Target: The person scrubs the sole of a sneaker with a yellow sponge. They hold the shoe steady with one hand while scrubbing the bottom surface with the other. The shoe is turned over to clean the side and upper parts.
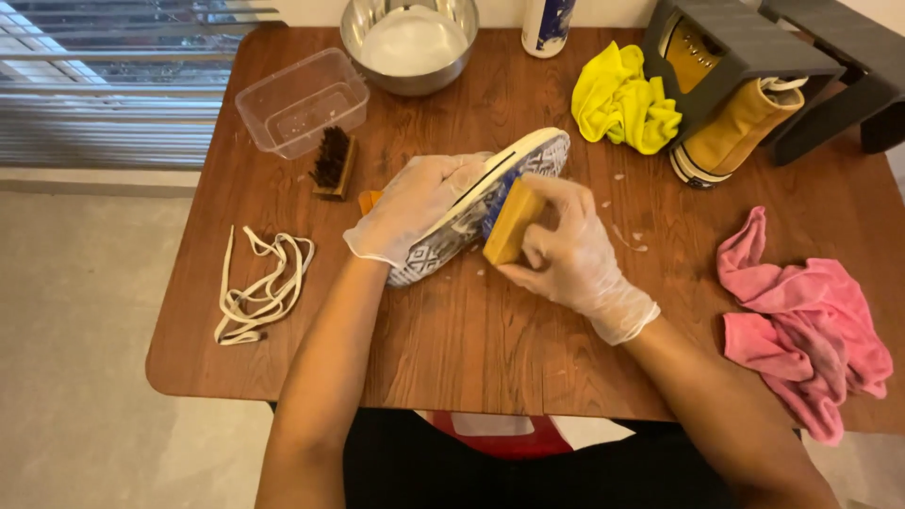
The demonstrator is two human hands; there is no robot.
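Gripping a shoe [528, 170] turned on its side near the middle of the wooden worktop [452, 349], the left hand [415, 212] — in a thin clear glove — wraps over the upper, fingers curled round it, so the white patterned sole faces toward the right hand. The right hand [570, 250], gloved the same way, is clenched round a wooden-backed brush [511, 221], with its far face against the blue side of the shoe, just by the sole's edge.

Left of the shoe, a second brush [333, 162] with dark bristles lies beside a clear plastic tub [302, 99]. A loose tangle of pale shoelaces [259, 283] sits near the worktop's left edge, well apart from the hands. At the far edge stands a metal bowl [410, 42] holding something white — whether foam or liquid I cannot tell. A yellow cloth [624, 99] lies crumpled to its right, next to a mustard-coloured shoe [735, 127] tucked under a dark grey rack [754, 47]. A pink cloth [801, 330] is bunched on the right side of the worktop.
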